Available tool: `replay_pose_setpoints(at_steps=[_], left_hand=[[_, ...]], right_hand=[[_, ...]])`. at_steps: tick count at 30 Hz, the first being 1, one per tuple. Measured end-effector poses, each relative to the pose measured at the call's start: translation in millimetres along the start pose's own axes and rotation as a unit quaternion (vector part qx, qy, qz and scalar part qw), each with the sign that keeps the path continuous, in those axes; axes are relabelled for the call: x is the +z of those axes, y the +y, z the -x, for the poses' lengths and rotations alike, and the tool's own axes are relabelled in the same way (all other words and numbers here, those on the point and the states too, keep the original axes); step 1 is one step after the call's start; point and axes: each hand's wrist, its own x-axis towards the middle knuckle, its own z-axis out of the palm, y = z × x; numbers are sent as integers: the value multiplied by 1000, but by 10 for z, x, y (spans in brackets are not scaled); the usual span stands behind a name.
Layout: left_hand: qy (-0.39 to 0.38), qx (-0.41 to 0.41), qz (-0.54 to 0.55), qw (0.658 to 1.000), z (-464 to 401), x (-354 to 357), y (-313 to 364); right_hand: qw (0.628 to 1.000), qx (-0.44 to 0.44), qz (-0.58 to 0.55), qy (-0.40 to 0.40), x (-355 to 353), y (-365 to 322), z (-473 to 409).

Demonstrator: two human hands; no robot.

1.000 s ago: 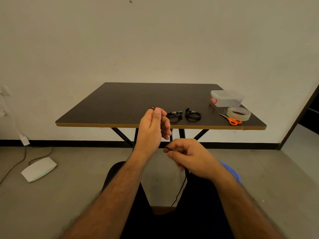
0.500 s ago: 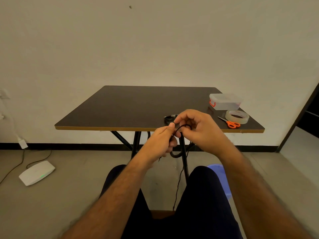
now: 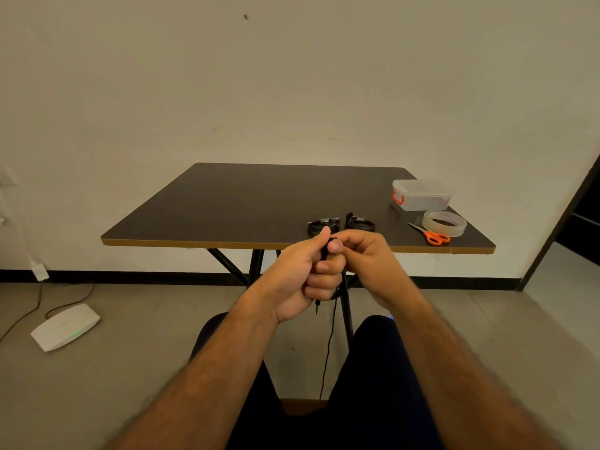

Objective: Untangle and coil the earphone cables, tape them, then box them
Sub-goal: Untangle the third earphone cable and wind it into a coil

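In front of the table's near edge my left hand (image 3: 305,271) grips a black earphone cable (image 3: 328,349) wound round its curled fingers. The plug hangs just below that fist, and a long strand drops down between my knees. My right hand (image 3: 365,258) pinches the same cable at the top of the left fist. Two coiled black earphones (image 3: 323,225) (image 3: 359,223) lie side by side on the dark table (image 3: 253,206), just beyond my hands. A clear lidded box (image 3: 422,194) with a red clasp stands at the table's right.
A roll of clear tape (image 3: 444,223) and orange-handled scissors (image 3: 433,236) lie near the table's right front corner. On the floor at the left sit a white router (image 3: 65,326) and its cables. A dark doorway opens at the far right.
My right hand rose from below up to the left hand and wound cable round its fingers. The loop seen half a second ago is now drawn tight against the left fist.
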Motion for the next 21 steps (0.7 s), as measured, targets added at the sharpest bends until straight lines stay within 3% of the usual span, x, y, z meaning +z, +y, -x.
replay_pose_setpoints(at_steps=[4,8,15,21], left_hand=[[12,62,37,997,-5,25,-10],[72,150,23,986,-34,60,40],[169,263,-108,944,-29,53,90],[196,280,-180,922,-37,-3,74]], right_hand=[[999,23,-32,-22,85,20,104],[997,65,20,-47,201,126,223],[987,112,34,-107,283,81,376],[978,140,45,-150,194,-80,405]])
